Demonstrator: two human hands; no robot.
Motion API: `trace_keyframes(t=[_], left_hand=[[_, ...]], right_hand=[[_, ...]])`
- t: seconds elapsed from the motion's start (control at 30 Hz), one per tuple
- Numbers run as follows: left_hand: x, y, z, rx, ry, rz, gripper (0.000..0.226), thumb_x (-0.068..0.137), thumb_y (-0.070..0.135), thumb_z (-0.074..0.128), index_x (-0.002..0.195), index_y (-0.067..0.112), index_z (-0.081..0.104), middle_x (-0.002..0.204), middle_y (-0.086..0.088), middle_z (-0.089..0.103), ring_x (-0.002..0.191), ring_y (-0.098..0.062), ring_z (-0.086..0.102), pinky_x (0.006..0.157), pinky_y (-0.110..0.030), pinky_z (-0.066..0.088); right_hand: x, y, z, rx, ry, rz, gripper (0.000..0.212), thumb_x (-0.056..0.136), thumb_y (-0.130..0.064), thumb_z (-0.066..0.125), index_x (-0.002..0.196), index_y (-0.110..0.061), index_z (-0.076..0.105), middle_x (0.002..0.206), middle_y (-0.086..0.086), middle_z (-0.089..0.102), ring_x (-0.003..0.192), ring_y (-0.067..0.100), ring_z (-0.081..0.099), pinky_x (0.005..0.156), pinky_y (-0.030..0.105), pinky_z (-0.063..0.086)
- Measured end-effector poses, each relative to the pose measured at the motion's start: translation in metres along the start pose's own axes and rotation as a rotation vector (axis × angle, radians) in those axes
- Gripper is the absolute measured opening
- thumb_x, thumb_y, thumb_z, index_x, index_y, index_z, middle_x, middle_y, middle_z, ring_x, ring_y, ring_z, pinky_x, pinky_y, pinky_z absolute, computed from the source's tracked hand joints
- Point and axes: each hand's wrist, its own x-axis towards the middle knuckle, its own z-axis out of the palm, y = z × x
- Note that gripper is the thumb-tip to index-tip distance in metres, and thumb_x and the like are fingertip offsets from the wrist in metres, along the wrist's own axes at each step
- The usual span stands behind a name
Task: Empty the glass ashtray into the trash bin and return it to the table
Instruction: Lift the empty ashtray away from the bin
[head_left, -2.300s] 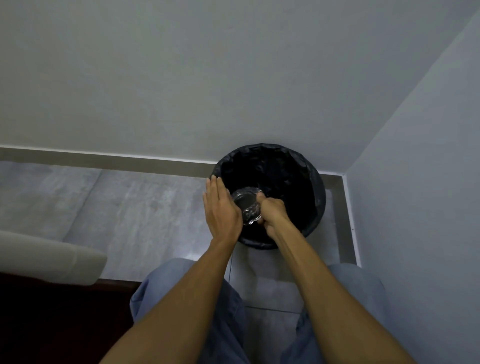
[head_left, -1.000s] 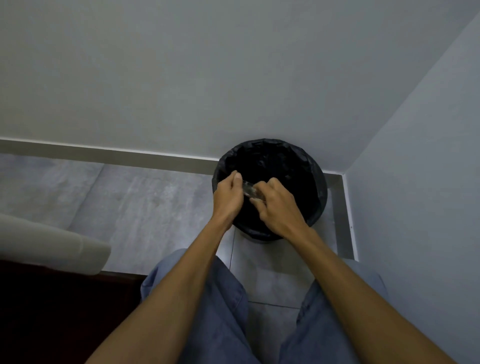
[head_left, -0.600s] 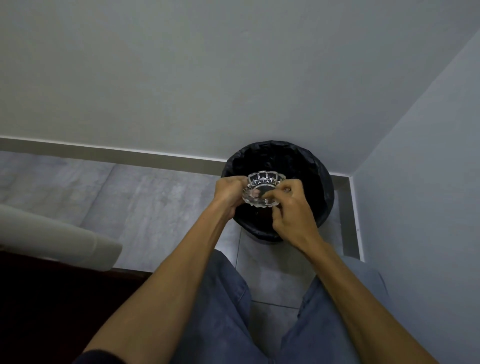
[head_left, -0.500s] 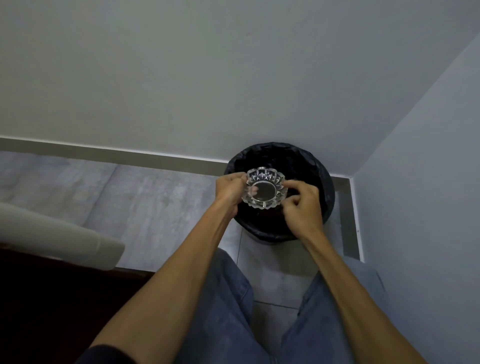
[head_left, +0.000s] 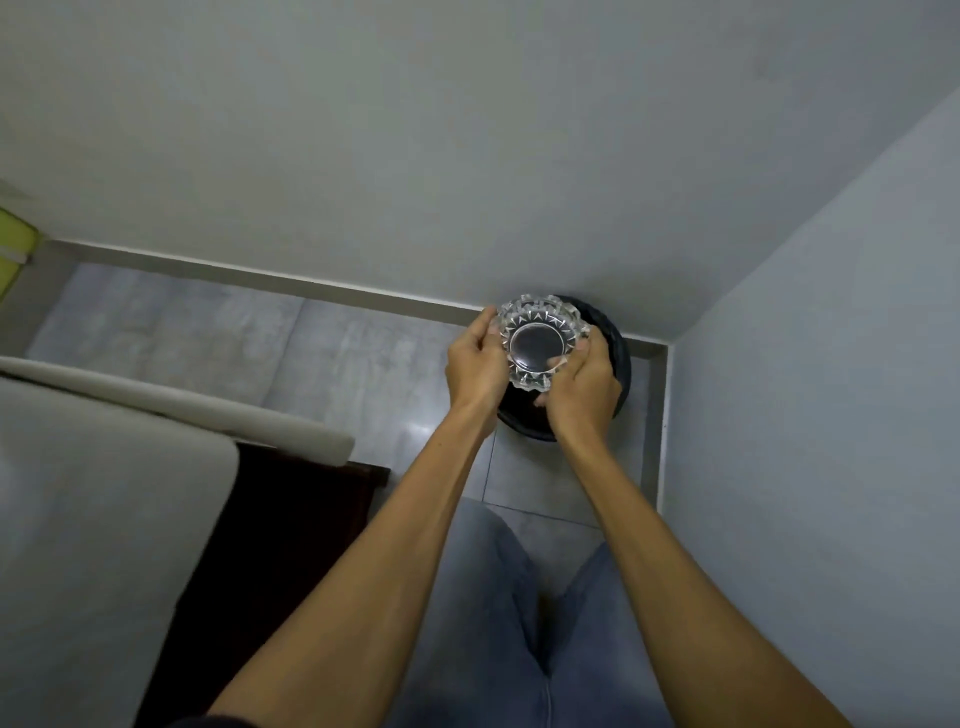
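We hold the round clear cut-glass ashtray (head_left: 540, 340) between our left hand (head_left: 475, 366) and right hand (head_left: 584, 387), both gripping its rim, bowl upward, directly above the black-lined round trash bin (head_left: 621, 364); no surface shows.

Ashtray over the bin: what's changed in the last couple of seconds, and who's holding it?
The glass ashtray was tipped down inside the trash bin; it has been turned bowl-up and lifted above the rim. The left hand, earlier flat against it, now grips its edge together with the right hand. The bin stays in the corner.
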Motion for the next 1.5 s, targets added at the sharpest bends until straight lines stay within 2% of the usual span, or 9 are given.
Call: trace_keyframes(t=[0.17, 0.33, 0.53, 0.77, 0.93, 1.03, 1.13, 1.23, 1.5], left_hand=[[-0.065, 0.067, -0.031, 0.038, 0.072, 0.026, 0.037, 0.101, 0.021, 0.05, 0.135, 0.02, 0.063, 0.132, 0.004, 0.067, 0.121, -0.012, 0.063, 0.106, -0.035, 0.05], [-0.142, 0.135, -0.076, 0.01, 0.263, 0.062, 0.036, 0.102, 0.018, 0.047, 0.134, 0.02, 0.064, 0.13, 0.005, 0.068, 0.121, -0.012, 0.062, 0.107, -0.032, 0.048], [-0.211, 0.182, -0.132, -0.014, 0.389, 0.129, 0.034, 0.103, 0.016, 0.047, 0.131, 0.016, 0.066, 0.123, 0.007, 0.069, 0.115, -0.009, 0.064, 0.092, -0.013, 0.049], [-0.27, 0.196, -0.198, -0.095, 0.595, 0.107, 0.033, 0.096, 0.019, 0.049, 0.119, 0.022, 0.072, 0.109, 0.009, 0.076, 0.104, -0.01, 0.07, 0.092, -0.03, 0.056], [-0.305, 0.189, -0.254, -0.171, 0.766, 0.058, 0.03, 0.097, 0.014, 0.049, 0.083, 0.031, 0.069, 0.076, 0.023, 0.064, 0.087, -0.008, 0.06, 0.075, -0.019, 0.048], [-0.319, 0.175, -0.299, -0.194, 0.833, 0.03, 0.028, 0.097, 0.018, 0.047, 0.107, 0.023, 0.074, 0.106, 0.013, 0.074, 0.107, -0.012, 0.066, 0.097, -0.031, 0.052], [-0.332, 0.162, -0.346, -0.203, 0.9, -0.004, 0.03, 0.098, 0.013, 0.045, 0.098, 0.025, 0.073, 0.105, 0.011, 0.073, 0.104, -0.015, 0.064, 0.094, -0.028, 0.05], [-0.342, 0.146, -0.392, -0.261, 0.973, -0.047, 0.036, 0.101, 0.013, 0.046, 0.132, 0.017, 0.064, 0.136, 0.004, 0.063, 0.126, -0.017, 0.058, 0.104, -0.027, 0.045], [-0.354, 0.103, -0.483, -0.363, 1.08, -0.147, 0.042, 0.099, 0.012, 0.044, 0.136, 0.019, 0.061, 0.139, 0.002, 0.061, 0.129, -0.021, 0.056, 0.11, -0.035, 0.045]], right_hand=[[-0.041, -0.08, -0.038, -0.019, -0.058, 0.032, 0.045, 0.097, -0.036, 0.027, 0.128, -0.031, 0.058, 0.089, -0.005, 0.071, 0.079, 0.03, 0.074, 0.07, 0.048, 0.063], [-0.096, -0.167, -0.073, -0.066, -0.176, -0.065, 0.036, 0.106, -0.016, 0.034, 0.128, -0.015, 0.063, 0.096, 0.004, 0.07, 0.064, 0.011, 0.064, 0.043, 0.003, 0.043], [-0.163, -0.227, -0.088, -0.043, -0.297, -0.192, 0.045, 0.096, -0.046, 0.03, 0.121, -0.032, 0.064, 0.107, 0.002, 0.071, 0.088, 0.026, 0.073, 0.063, 0.046, 0.065], [-0.232, -0.271, -0.082, -0.026, -0.466, -0.313, 0.03, 0.101, -0.034, 0.036, 0.105, -0.029, 0.065, 0.096, -0.006, 0.071, 0.084, 0.021, 0.072, 0.064, 0.049, 0.063], [-0.282, -0.28, -0.05, -0.078, -0.624, -0.415, 0.033, 0.098, -0.039, 0.035, 0.102, -0.028, 0.066, 0.082, -0.004, 0.073, 0.075, 0.026, 0.073, 0.066, 0.05, 0.062], [-0.321, -0.291, -0.027, -0.112, -0.744, -0.433, 0.038, 0.1, -0.045, 0.034, 0.115, -0.033, 0.067, 0.09, -0.002, 0.077, 0.077, 0.029, 0.075, 0.065, 0.044, 0.064], [-0.358, -0.299, -0.001, -0.077, -0.873, -0.473, 0.033, 0.105, -0.031, 0.037, 0.111, -0.024, 0.069, 0.095, 0.0, 0.073, 0.079, 0.029, 0.073, 0.046, 0.027, 0.06], [-0.395, -0.306, 0.023, -0.079, -0.974, -0.537, 0.031, 0.107, -0.026, 0.037, 0.108, -0.021, 0.067, 0.093, -0.002, 0.069, 0.08, 0.03, 0.072, 0.043, 0.026, 0.058], [-0.458, -0.295, 0.107, -0.221, -1.145, -0.715, 0.035, 0.106, -0.025, 0.036, 0.11, -0.016, 0.069, 0.089, 0.013, 0.073, 0.075, 0.03, 0.073, 0.045, 0.021, 0.055]])
